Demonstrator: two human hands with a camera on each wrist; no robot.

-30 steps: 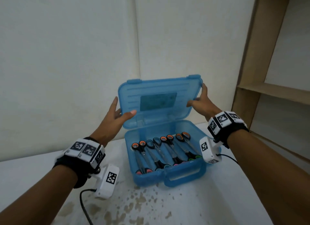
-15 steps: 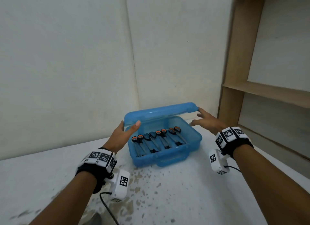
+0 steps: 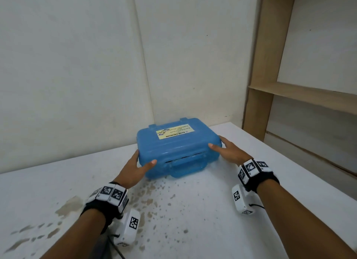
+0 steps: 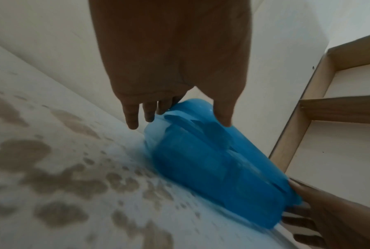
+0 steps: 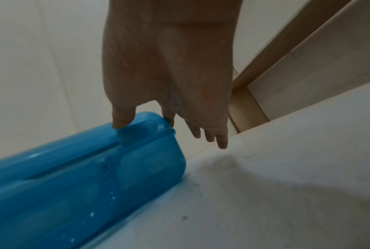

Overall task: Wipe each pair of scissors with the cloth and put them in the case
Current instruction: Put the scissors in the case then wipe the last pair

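Note:
The blue plastic case (image 3: pixel 177 146) lies closed on the white table, with a yellow label (image 3: pixel 174 132) on its lid and its handle facing me. The scissors are hidden inside it. No cloth is in view. My left hand (image 3: pixel 135 168) rests at the case's front left corner, thumb on the front of the lid, fingers straight along the left side. My right hand (image 3: pixel 226 150) touches the front right corner, thumb on the lid's edge. In the left wrist view the left hand (image 4: pixel 179 94) reaches over the case (image 4: pixel 211 168). The right wrist view shows the right hand (image 5: pixel 169 94) with its thumb on the case (image 5: pixel 83 176).
The white table (image 3: pixel 212 220) has brown stains (image 3: pixel 146 193) in front of the case and to the left. A wooden shelf unit (image 3: pixel 270 88) stands at the right, against the table's far corner. White walls close off the back.
The lid has swung down from upright to closed, hiding the scissors. Both hands came down with it to the case's front corners.

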